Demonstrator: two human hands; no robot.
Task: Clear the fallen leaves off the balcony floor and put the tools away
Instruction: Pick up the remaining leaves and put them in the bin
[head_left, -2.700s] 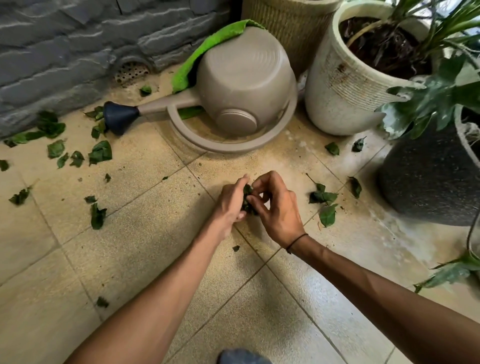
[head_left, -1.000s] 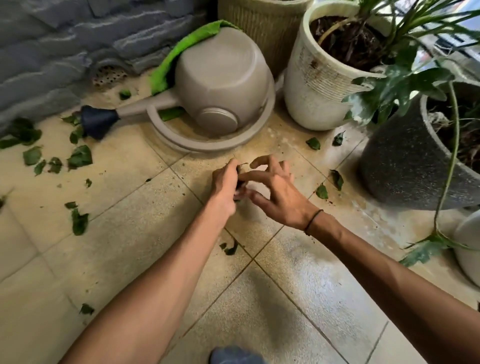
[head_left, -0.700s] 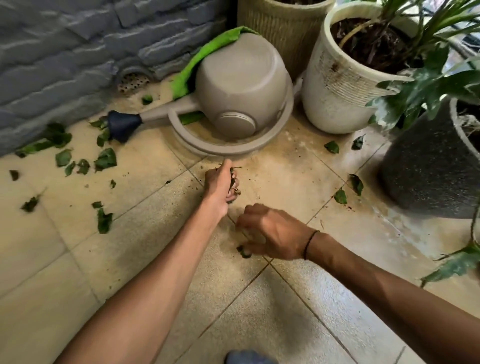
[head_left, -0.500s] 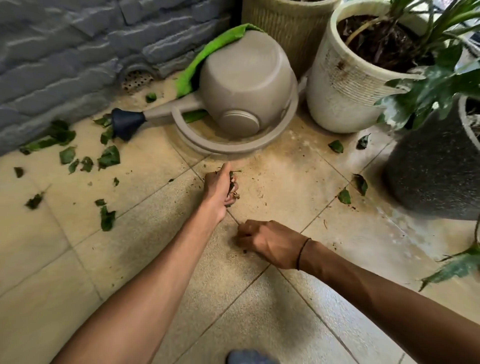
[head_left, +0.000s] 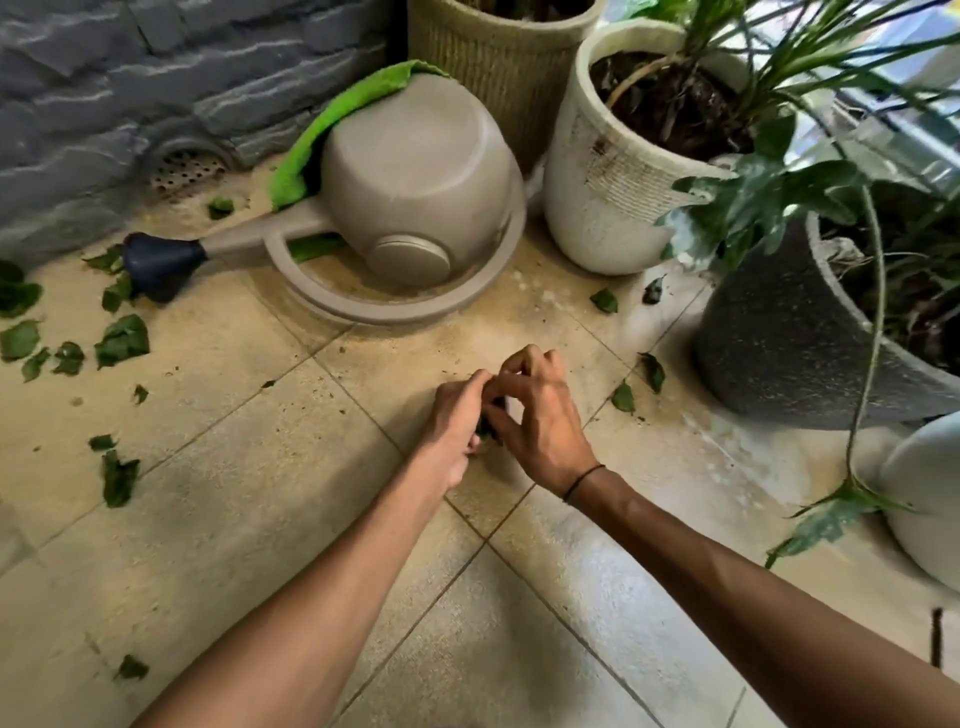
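Both hands meet low over the beige floor tiles (head_left: 218, 509). My left hand (head_left: 457, 415) grips a small bunch of green leaves (head_left: 485, 430), mostly hidden in the fist. My right hand (head_left: 535, 410) touches it from the right, thumb and fingertips pinching a leaf into the bunch. Several torn leaves lie at the left (head_left: 122, 340), with one long piece nearer (head_left: 118, 478). A few more leaves (head_left: 622, 397) lie to the right, by the pots.
A taupe watering can (head_left: 415, 176) lies tipped over with a green cloth (head_left: 332, 124) behind it. A white pot (head_left: 613, 192), a dark speckled pot (head_left: 779, 338) and a woven pot (head_left: 498, 57) crowd the back right. A floor drain (head_left: 184, 166) sits under the grey stone wall.
My right hand picked a leaf scrap off the floor near me and brought it up to my left hand. The left hand kept its bunch and stayed nearly in place.
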